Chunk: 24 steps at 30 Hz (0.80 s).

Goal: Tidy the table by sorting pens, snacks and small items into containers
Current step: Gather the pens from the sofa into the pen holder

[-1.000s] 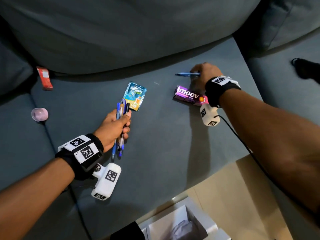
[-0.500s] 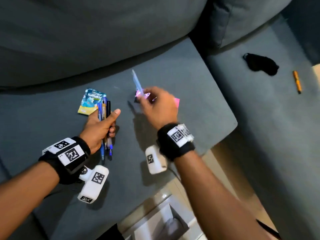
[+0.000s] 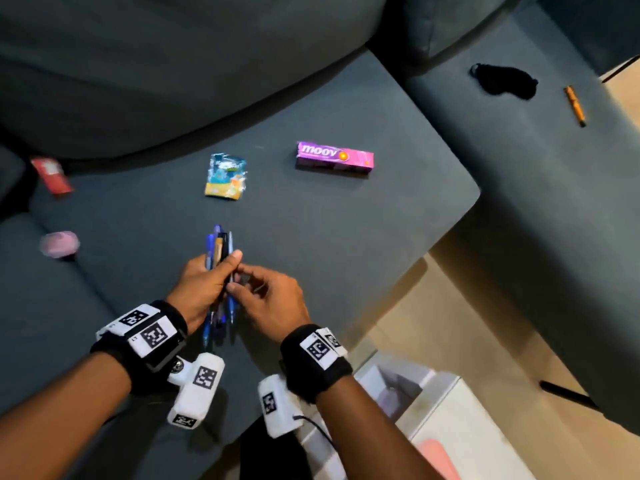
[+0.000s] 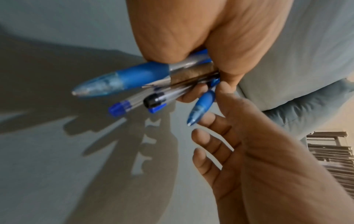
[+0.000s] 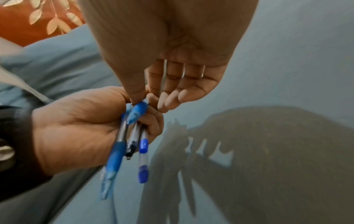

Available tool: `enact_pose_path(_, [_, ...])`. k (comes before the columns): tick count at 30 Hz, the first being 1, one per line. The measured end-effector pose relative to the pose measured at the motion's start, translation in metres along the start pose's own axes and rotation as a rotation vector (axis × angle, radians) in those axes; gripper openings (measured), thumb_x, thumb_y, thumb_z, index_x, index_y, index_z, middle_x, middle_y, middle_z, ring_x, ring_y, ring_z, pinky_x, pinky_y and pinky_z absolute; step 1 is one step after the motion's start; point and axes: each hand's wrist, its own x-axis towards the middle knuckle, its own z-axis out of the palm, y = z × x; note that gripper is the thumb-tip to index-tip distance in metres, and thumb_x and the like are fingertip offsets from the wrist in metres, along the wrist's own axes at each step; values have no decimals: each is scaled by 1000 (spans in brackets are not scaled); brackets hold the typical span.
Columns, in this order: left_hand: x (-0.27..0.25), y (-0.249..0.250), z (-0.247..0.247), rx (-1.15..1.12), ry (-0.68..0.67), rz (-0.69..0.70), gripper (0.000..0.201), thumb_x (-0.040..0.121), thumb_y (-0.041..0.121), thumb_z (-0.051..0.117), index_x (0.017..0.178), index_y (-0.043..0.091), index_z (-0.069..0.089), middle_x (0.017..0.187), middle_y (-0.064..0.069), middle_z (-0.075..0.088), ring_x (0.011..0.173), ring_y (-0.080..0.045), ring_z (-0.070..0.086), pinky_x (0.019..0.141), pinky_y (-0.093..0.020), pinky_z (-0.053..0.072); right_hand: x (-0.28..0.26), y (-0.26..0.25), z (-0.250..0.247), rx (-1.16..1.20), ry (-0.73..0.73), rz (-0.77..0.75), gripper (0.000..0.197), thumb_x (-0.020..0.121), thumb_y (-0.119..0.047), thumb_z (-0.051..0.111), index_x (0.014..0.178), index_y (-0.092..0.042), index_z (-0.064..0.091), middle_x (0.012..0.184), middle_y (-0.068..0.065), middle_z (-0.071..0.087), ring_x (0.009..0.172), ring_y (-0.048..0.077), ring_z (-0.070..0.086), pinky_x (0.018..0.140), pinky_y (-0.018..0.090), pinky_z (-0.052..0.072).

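Left hand [image 3: 202, 289] clamped around a bundle of pens [image 3: 219, 251], right hand [image 3: 273, 303] pinching a blue pen [image 4: 202, 106] against the bundle, over the sofa seat's front edge [image 3: 346, 254]

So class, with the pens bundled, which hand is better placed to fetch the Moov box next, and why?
Right. The right hand only pinches one blue pen at the edge of the bundle and sits on the Moov box's side. The left hand is full, gripping the bundle.
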Motion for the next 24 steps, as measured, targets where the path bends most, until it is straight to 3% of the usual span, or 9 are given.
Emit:
enact_pose_path(2, [-23,-10,-48,124,-1,49,27,95,23,59,71,13,52,54,1,54,42,-8,48,46,-22,43,-24,-12,35,-39,-34,-22,29,87,-40,67,115,-35,68,76,-9,65,69,7,60,76,30,54])
enact_pose_path(5, [-63,-25,-132,214,13,83,31,96,26,57,68,18,48,52,4,49,45,-9,41,48,-23,38,-61,-20,99,-155,-41,-23,25,88,-34,66,112,-28,70,93,-3,70,84,16,65,84,36,53])
enact_pose_path(9, [-128,-49,-260,51,71,-45,23,98,25,54,77,18,45,54,1,48,47,-15,48,53,-29,50,-119,-25,207,-301,-38,-68,33,84,-36,64,114,-23,69,108,4,61,99,26,60,92,39,49])
enact_pose_path(11, [-158,-64,-318,-11,110,-109,17,98,24,54,84,16,47,58,-2,53,49,-15,58,53,-29,55,-145,-31,252,-424,95,-30,45,80,-40,61,122,-24,64,125,11,54,112,34,54,96,41,46])
enact_pose_path(14, [-197,-89,-381,-22,162,-165,14,98,21,54,86,16,48,63,-5,55,47,-12,57,48,-25,53,-172,-41,292,-445,266,94,56,83,-40,61,136,-24,54,151,15,38,134,38,40,100,50,41])
enact_pose_path(18, [-236,-113,-423,-2,149,-208,12,97,21,56,89,15,50,64,-5,57,50,-13,57,50,-25,53,-185,-49,321,-449,297,104,62,84,-40,57,142,-22,48,157,17,28,144,38,28,114,53,27])
enact_pose_path(21, [-259,-123,-432,6,128,-200,12,97,19,55,88,14,49,62,-4,56,48,-12,54,48,-25,51,-197,-51,336,-503,264,144,62,88,-40,57,146,-26,41,161,13,21,148,35,19,117,55,17])
enact_pose_path(24, [-273,-125,-433,4,149,-193,13,97,19,55,86,14,49,62,-3,55,46,-11,54,47,-23,51,-209,-53,341,-545,231,125,61,90,-43,55,147,-28,40,162,11,19,149,33,16,117,55,14])
